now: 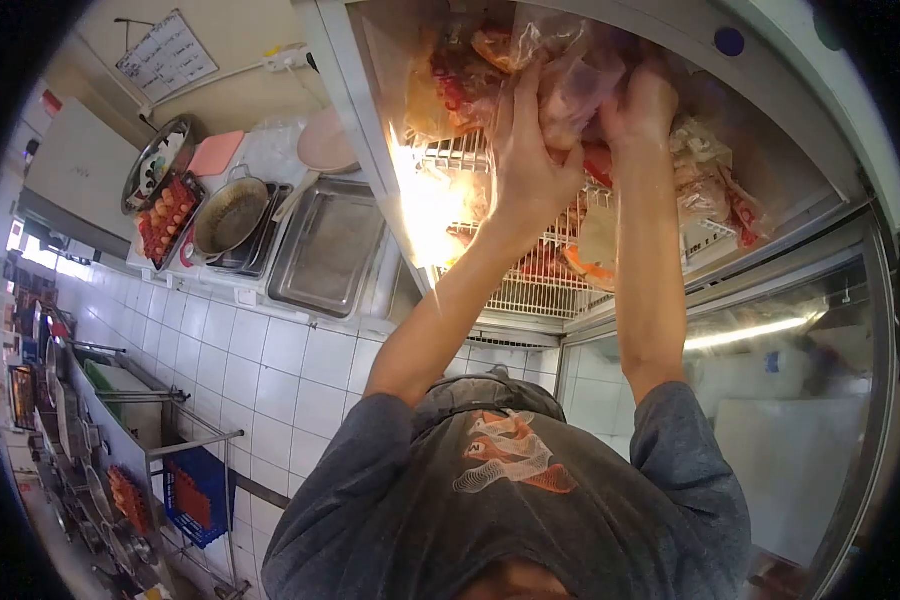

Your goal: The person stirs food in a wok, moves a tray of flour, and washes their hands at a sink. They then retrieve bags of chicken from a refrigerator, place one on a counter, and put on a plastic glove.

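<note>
Both my arms reach into an open glass-door refrigerator. A clear plastic bag (pixel 582 88) with something pale pink inside, perhaps raw meat, is between my hands on the upper wire shelf (pixel 455 155). My left hand (pixel 535 150) grips its left side, with fingers up along the plastic and thumb across the front. On the bag's right side, my right hand (pixel 642 108) is closed against it; its fingertips are hidden behind the plastic. Other bagged food (pixel 460 90) with red and yellow contents lies left of my left hand. More wrapped food (pixel 705 170) sits right of my right wrist.
The glass door (pixel 770 400) stands open at right. Below my arms, a lower wire shelf (pixel 540 290) holds an orange-edged item (pixel 590 270). At left, a counter carries a steel tray (pixel 330 250), a pan (pixel 232 218), eggs (pixel 168 215) and a pink board (pixel 216 154).
</note>
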The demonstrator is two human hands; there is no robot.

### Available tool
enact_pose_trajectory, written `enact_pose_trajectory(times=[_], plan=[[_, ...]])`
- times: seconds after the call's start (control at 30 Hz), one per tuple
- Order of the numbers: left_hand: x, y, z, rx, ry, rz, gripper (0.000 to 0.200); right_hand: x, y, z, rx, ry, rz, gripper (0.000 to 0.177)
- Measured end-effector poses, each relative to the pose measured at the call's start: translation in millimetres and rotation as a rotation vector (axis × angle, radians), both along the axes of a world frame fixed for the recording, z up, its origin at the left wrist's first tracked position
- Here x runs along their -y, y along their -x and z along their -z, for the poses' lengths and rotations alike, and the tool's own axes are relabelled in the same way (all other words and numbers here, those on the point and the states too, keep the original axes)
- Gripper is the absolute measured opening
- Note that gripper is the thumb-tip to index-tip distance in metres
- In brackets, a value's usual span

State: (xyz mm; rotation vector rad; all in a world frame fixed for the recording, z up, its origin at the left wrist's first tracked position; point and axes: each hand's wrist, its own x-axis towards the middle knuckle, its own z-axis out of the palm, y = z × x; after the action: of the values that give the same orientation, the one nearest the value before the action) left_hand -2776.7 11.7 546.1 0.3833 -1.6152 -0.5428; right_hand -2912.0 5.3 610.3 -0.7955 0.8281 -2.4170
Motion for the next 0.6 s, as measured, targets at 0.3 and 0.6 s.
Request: enact_pose_trajectory(times=[0.3,0.6], plan=[[-6.9,-1.9,-1.4,0.158,-0.049,0.142,0.094,-57.8,-64.1,21.2,-0.378,-0.291,0.061,0.034],[44.4,-57.2,4.3,0.381,-0.150,-0.105,0.054,-40.8,-66.6,32.6,-0.408,-0.370,0.515,0.027]])
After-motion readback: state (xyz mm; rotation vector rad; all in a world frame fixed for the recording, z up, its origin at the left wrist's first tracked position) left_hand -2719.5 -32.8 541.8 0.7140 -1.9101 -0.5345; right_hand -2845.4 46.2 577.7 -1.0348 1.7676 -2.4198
